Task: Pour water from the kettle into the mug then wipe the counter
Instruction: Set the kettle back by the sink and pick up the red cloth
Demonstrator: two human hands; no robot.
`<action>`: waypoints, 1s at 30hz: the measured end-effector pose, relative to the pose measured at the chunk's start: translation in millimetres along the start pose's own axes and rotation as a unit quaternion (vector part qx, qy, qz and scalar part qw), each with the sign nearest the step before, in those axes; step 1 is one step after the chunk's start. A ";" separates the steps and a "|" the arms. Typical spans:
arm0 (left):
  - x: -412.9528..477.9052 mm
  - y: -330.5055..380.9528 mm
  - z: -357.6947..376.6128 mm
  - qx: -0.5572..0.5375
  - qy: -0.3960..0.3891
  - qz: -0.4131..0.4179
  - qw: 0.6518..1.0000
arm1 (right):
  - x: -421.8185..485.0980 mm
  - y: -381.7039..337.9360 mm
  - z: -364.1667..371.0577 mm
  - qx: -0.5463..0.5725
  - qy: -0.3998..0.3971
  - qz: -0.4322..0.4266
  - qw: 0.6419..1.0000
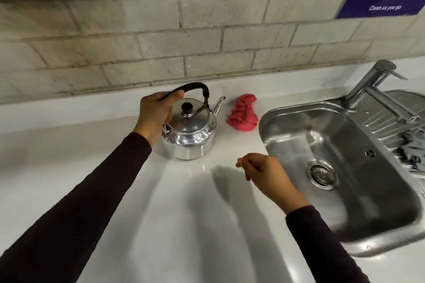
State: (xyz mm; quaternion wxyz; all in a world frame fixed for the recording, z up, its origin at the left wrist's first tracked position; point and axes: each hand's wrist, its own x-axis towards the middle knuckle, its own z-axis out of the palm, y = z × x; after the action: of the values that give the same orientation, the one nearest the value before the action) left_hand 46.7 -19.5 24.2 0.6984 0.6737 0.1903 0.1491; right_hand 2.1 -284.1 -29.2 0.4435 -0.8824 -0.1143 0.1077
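- Your left hand (156, 114) is sitting left of centre in the frame, its grip clenched around the left end of the kettle's black handle (195, 87), with the thumb lying over the top of the arch.
- The kettle (189, 131) is resting upright on the white bench (92, 135) at mid-frame, lid (189, 119) seated, spout (219, 104) pointing right toward the red cloth.
- Judging by the polished metal body, it is going to feel stiff and slippery, and heavy if it is full; how much water it holds cannot be told from here. The handle looks hinged, so the body may swing when you are lifting it. Taking the wrapped middle of the arch rather than its end should keep it level.
- The red cloth (242, 114) is lying crumpled just right of the spout, near the back wall, apart from the kettle. It is looking soft and light; bunching it from the top would do for the wiping.
- Your right hand (262, 171) is hovering lower, right of centre, over the bench edge beside the sink (287, 135), fingers loosely curled and holding nothing.
- No mug is showing anywhere in the frame, so the pour is not yet under way, and you are going to need to find it first.
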 end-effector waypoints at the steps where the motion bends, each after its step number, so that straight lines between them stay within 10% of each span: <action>1: 8.0 -2.1 5.3 -0.001 -0.006 -0.002 1.000 | 3.0 3.2 -1.2 0.005 -0.001 0.000 1.000; 30: 100.3 -61.4 29.8 0.130 0.028 -0.057 0.989 | 39.9 37.4 -2.8 -0.067 -0.034 -0.027 0.997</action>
State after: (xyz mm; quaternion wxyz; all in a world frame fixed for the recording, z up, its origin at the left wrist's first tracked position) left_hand 146.2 -2.2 -43.0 0.6066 0.7423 0.2657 0.1020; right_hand 44.8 -296.0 -61.3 0.3821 -0.9025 -0.1601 0.1179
